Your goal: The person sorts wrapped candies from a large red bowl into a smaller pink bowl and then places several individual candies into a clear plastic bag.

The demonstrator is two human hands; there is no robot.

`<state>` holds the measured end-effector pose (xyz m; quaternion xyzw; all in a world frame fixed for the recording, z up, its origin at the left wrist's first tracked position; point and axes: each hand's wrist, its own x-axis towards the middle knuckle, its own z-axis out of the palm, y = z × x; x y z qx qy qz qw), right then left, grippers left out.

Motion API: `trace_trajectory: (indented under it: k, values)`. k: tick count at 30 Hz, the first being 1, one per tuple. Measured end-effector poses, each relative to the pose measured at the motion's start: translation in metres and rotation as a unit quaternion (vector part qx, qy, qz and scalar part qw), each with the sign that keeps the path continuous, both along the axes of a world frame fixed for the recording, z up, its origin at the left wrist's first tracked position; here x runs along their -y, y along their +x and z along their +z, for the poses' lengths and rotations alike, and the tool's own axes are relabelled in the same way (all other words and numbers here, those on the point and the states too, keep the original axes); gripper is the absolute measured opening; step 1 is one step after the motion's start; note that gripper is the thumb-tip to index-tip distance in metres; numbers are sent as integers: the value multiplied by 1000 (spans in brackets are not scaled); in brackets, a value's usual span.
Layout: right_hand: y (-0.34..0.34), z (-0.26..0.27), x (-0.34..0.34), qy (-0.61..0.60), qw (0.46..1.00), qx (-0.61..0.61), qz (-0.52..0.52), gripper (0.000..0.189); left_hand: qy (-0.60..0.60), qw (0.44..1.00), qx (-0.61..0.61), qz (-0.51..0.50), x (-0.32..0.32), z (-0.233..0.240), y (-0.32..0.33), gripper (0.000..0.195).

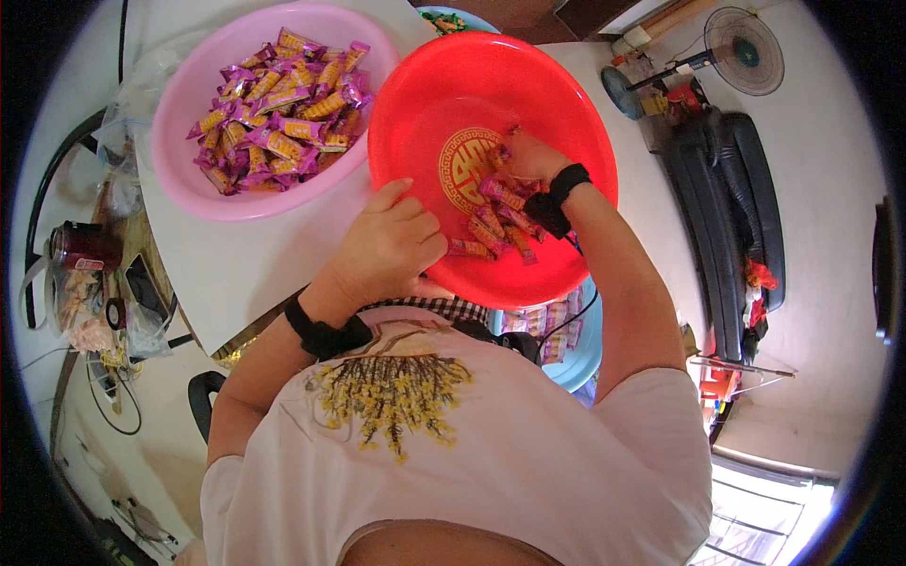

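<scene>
A red plastic basin (417, 92) with a gold emblem on its floor stands tilted before me. My left hand (396, 240) grips its near left rim. Inside the basin, my right hand (534, 159) reaches among small wrapped snacks (520, 244) in pink and orange wrappers; a wrapped piece (500, 156) is at its fingertips, and whether the fingers hold it I cannot tell. To the left, a pink basin (170, 156) holds a heap of wrapped snacks (283, 120) in purple and yellow wrappers. Both wrists wear black bands.
Both basins are on or over a white table (212, 269). Below the red basin's near edge is a light blue basin (593, 339) with more wrapped packs. Another blue basin (481, 20) stands behind. A black sofa (715, 233) and a fan (743, 53) are at right.
</scene>
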<state>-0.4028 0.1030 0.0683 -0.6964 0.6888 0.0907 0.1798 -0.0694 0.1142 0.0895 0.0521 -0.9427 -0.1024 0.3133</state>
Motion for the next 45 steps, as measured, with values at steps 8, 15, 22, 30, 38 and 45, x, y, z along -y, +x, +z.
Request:
trace_trajectory:
  k: [8, 15, 22, 30, 38, 45]
  values:
    - [53, 68, 34, -64, 983, 132, 114, 37, 11, 1000, -10, -4, -1, -4, -1, 43]
    - [125, 116, 98, -37, 905, 413, 88, 35, 4, 1000, -17, -7, -1, -6, -2, 48]
    - [100, 110, 76, -210, 907, 356, 83, 25, 14, 1000, -13, -6, -1, -6, 3, 46]
    - [50, -3, 7, -53, 995, 22, 79, 26, 4, 1000, -10, -9, -2, -3, 1, 39]
    - [77, 29, 7, -54, 991, 107, 65, 23, 17, 999, -31, -8, -2, -8, 3, 38]
    - [125, 129, 48, 35, 936, 349, -30, 33, 14, 1000, -13, -10, -3, -12, -1, 41]
